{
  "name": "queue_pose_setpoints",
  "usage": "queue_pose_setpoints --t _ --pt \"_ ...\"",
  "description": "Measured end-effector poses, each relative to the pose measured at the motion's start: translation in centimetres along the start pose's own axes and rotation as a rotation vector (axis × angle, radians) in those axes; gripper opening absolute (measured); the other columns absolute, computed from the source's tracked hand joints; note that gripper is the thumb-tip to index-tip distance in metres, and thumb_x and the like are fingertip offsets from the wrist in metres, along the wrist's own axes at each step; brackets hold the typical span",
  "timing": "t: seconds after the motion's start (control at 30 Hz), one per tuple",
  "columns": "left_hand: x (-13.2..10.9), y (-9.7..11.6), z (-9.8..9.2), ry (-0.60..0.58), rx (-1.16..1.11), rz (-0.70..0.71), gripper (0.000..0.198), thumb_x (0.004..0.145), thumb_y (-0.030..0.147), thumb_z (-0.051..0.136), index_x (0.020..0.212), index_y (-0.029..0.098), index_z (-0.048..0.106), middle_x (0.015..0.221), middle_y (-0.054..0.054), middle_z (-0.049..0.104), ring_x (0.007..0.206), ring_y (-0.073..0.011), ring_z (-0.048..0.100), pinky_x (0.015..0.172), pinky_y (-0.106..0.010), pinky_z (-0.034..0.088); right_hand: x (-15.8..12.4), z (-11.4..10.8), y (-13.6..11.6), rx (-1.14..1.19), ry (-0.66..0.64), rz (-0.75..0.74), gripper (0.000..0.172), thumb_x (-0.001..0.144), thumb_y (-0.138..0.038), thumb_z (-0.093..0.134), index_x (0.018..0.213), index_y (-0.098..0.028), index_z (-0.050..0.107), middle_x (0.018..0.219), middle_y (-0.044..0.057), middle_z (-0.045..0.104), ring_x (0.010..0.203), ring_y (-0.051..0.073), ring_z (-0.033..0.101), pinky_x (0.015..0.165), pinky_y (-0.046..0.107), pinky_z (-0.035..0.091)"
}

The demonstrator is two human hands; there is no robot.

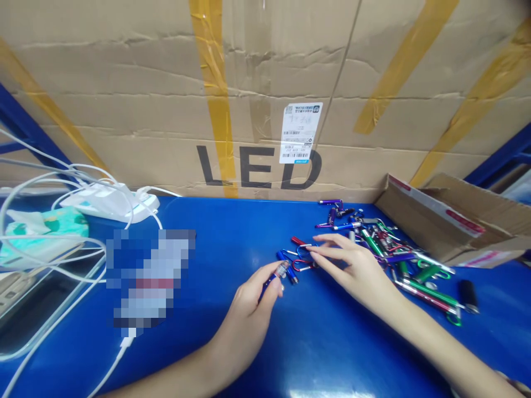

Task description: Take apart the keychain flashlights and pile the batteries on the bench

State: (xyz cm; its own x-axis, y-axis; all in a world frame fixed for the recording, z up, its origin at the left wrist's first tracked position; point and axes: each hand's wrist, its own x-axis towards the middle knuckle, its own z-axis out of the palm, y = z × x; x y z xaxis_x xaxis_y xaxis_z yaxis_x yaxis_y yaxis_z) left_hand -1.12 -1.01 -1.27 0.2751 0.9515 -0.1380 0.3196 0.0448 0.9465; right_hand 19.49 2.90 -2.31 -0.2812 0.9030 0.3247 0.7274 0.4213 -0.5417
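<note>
My left hand (253, 301) is closed around a small dark-blue tube, which looks like a mini flashlight (281, 270), its silvery end sticking up past the thumb. Just beyond it lie a blue flashlight (292, 274) and a red flashlight (297, 241) with carabiner clips. My right hand (350, 265) reaches over these clips with its fingers stretched and apart. Its fingertips are at a blue carabiner clip (302, 250); whether they touch it I cannot tell. To the right spreads a pile of flashlights (373, 243) in green, purple, red and blue, many with carabiners.
An open cardboard box (431, 221) stands at the right rear, with a black cylinder (468, 296) in front. A large taped carton (166, 110) walls off the back of the blue table (232, 237). White cables (95, 243), a power strip (112, 202) and a tissue pack (50, 235) crowd the left.
</note>
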Motion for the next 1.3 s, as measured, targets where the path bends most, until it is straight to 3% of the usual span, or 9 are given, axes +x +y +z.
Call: queue_pose_setpoints --t 0.1,0.27,0.4,0.47,0.67,0.87,0.93,1.1,1.3 --pt "-0.2 -0.1 0.1 -0.023 0.037 0.067 0.039 0.088 0.027 0.043 0.125 0.019 0.047 0.087 -0.004 0.062 0.081 -0.0159 0.057 0.075 -0.028 0.045 -0.3 -0.4 -1.7 0.093 0.029 0.019 0.030 0.090 -0.034 0.045 0.085 -0.017 0.069 0.087 0.008 0.064 0.078 0.018 0.060 0.066 0.028 0.048" --pt "-0.9 0.2 0.3 -0.126 0.107 0.144 0.039 0.085 0.022 0.048 0.125 0.023 0.047 0.101 -0.004 0.063 0.092 -0.0172 0.059 0.074 -0.024 0.047 -1.5 0.1 -4.6 0.297 -0.236 -0.001 0.047 0.092 -0.038 0.036 0.051 -0.016 0.044 0.049 -0.004 0.038 0.045 0.008 0.035 0.044 0.021 0.030" --pt "-1.0 0.5 0.4 -0.178 0.233 0.241 0.014 0.089 0.023 0.045 0.091 0.019 0.058 0.085 -0.001 0.064 0.081 -0.0153 0.058 0.075 -0.023 0.043 -1.9 0.6 -5.3 0.466 -0.227 0.025 0.049 0.093 -0.037 0.031 0.050 -0.016 0.035 0.050 -0.004 0.032 0.046 0.007 0.029 0.045 0.021 0.026" --pt "-0.9 0.8 0.4 -0.200 0.288 0.261 0.020 0.090 0.024 0.041 0.077 0.018 0.054 0.075 0.001 0.060 0.071 -0.0136 0.054 0.068 -0.022 0.041 -2.0 0.6 -5.4 0.486 -0.199 0.052 0.050 0.093 -0.039 0.030 0.049 -0.017 0.030 0.049 -0.004 0.028 0.046 0.007 0.026 0.044 0.022 0.025" --pt "-1.2 1.5 0.0 -0.377 0.198 0.033 0.029 0.091 0.035 0.033 0.070 0.019 0.045 0.064 0.004 0.044 0.064 -0.0122 0.042 0.061 -0.022 0.034 -2.3 0.8 -5.3 0.420 -0.074 -0.068 0.048 0.096 -0.035 0.023 0.051 -0.018 0.022 0.047 -0.004 0.028 0.041 0.007 0.028 0.043 0.023 0.025" --pt "-1.4 1.3 0.0 -0.637 -0.294 -0.122 0.042 0.086 0.054 0.035 0.061 0.019 0.031 0.057 0.006 0.028 0.053 -0.0092 0.026 0.052 -0.021 0.028 -2.8 0.7 -5.6 0.381 0.079 -0.208 0.046 0.097 -0.026 0.020 0.052 -0.019 0.024 0.047 -0.004 0.028 0.040 0.007 0.031 0.042 0.022 0.027" --pt "-1.3 1.3 -0.1 -0.574 -0.142 -0.049 0.041 0.088 0.051 0.031 0.062 0.019 0.033 0.056 0.005 0.033 0.052 -0.0096 0.031 0.052 -0.022 0.030 -2.6 0.5 -5.5 0.387 0.040 -0.185 0.046 0.096 -0.026 0.022 0.052 -0.019 0.025 0.047 -0.004 0.028 0.040 0.007 0.031 0.041 0.022 0.026" --pt "-0.9 0.7 -0.2 -0.160 0.719 0.449 0.034 0.095 0.031 0.022 0.081 0.019 0.050 0.074 -0.005 0.059 0.068 -0.0184 0.054 0.059 -0.027 0.038 -2.2 0.5 -5.3 0.385 -0.072 0.052 0.045 0.091 -0.028 0.034 0.050 -0.018 0.020 0.047 -0.004 0.023 0.043 0.007 0.023 0.041 0.023 0.021" --pt "-1.4 0.7 0.1 -0.271 0.750 0.450 0.036 0.096 0.029 0.018 0.079 0.019 0.048 0.060 0.000 0.057 0.051 -0.0152 0.053 0.048 -0.024 0.034 -2.5 0.8 -6.3 0.397 0.079 0.039 0.047 0.087 -0.021 0.039 0.043 -0.017 0.024 0.042 -0.005 0.023 0.039 0.005 0.022 0.038 0.021 0.020"
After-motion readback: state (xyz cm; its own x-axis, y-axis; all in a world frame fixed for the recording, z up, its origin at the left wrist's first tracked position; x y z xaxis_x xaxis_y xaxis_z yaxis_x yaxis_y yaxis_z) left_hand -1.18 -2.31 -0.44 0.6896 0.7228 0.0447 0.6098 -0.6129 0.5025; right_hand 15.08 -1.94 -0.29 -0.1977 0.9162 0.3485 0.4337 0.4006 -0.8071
